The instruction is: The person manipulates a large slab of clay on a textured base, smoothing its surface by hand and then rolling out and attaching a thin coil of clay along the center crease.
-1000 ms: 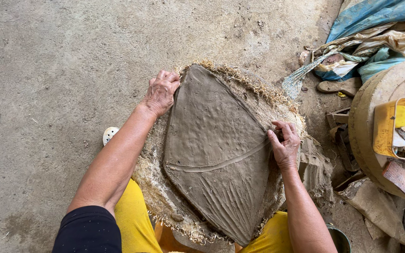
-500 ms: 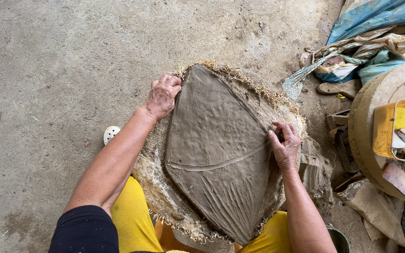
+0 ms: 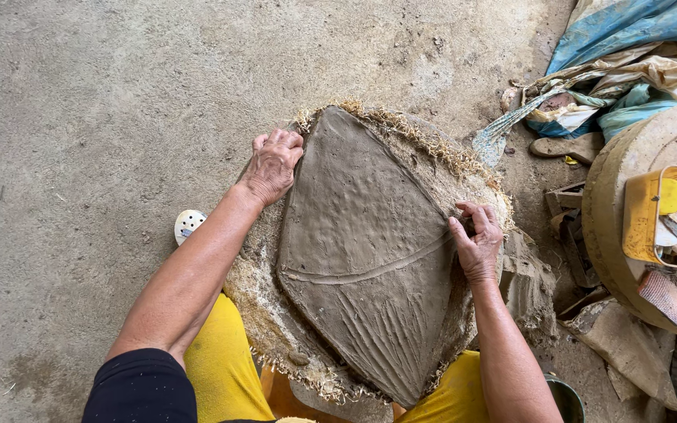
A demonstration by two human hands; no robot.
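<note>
Clay slab [image 3: 366, 251] lies centred on the fibrous mat [image 3: 264, 313]. Left hand [image 3: 273, 163] presses its ten o'clock edge, right hand [image 3: 477, 241] its three o'clock edge. Round block [image 3: 628, 211] sits further out at three, bearing a tray [image 3: 642, 219].

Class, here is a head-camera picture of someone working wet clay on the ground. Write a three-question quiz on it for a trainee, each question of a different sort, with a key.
1. True or false: the left hand rests at the upper left edge of the grey clay slab.
2. Multiple choice: what does the clay slab lie on? A) a metal tray B) a round straw-fringed mat C) a wooden table
3. Fill in: the right hand touches the slab's ___ edge, near the end of a curved groove.

Key: 1 true; 2 B; 3 right. The yellow box on the round block at the right plays no part in any answer.
</note>
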